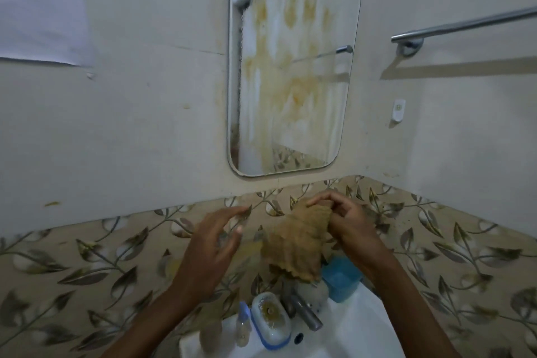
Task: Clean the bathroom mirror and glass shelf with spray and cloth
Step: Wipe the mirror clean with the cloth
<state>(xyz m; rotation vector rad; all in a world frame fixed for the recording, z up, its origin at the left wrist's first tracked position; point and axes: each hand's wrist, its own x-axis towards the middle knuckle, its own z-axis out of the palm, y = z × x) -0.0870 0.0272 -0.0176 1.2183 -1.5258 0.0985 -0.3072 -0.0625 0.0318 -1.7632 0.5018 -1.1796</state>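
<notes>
The rounded-corner wall mirror (293, 67), streaked with yellowish smears, stands with its long axis vertical. Just below its bottom edge, the right hand (345, 221) pinches the top of a tan ribbed cloth (293, 241), which hangs down from the fingers. The left hand (215, 235), below the mirror's lower left corner, is spread and holds nothing. The cloth hand is nearer the glass, so a straight lift seems apt. A chrome towel rail (465, 23) limits sweep room to the mirror's right. The glass shelf cannot be made out.
</notes>
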